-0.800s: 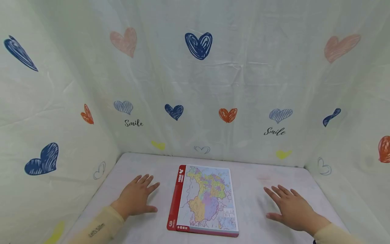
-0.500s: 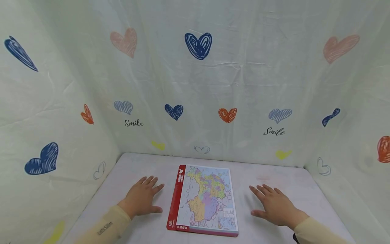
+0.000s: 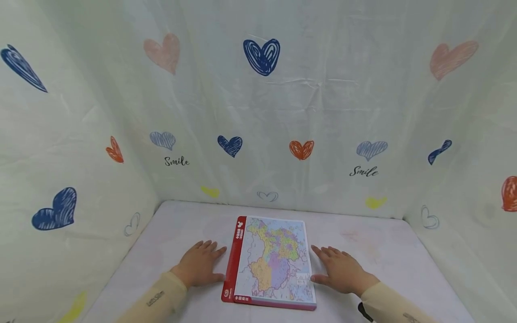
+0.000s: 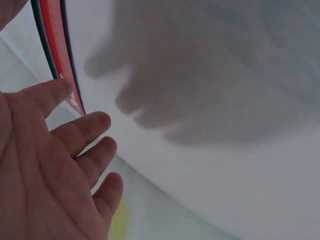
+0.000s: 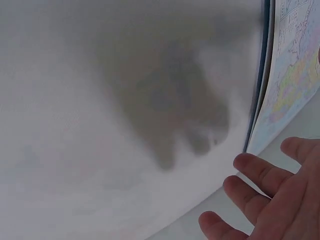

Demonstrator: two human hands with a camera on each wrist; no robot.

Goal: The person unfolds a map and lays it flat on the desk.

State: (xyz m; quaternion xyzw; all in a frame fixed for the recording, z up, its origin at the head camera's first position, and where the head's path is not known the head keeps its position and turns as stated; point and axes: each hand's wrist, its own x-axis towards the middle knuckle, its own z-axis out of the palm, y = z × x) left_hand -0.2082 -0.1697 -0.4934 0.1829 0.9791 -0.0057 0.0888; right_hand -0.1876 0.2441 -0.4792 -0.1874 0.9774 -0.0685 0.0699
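A flat map puzzle or map board (image 3: 274,260) with a red strip down its left side lies on the white table (image 3: 363,242). Left of it my left hand (image 3: 200,264) hovers, fingers spread, thumb and index tip close to the red edge. On the other side my right hand (image 3: 339,269) is also spread, its thumb and index tip near the board's right edge. The left wrist view shows the loose fingers of the left hand (image 4: 55,150) by the red edge. In the right wrist view the right hand (image 5: 280,195) is near the map's edge. Whether any fingertip touches is unclear.
A white curtain (image 3: 323,103) printed with hearts and "Smile" encloses the table at the back and both sides. The table's back edge (image 3: 335,214) meets that curtain. Both hands cast shadows on the tabletop.
Both hands have moved inward, the left one to the right and the right one to the left, up to the board's sides. The board has stayed in place.
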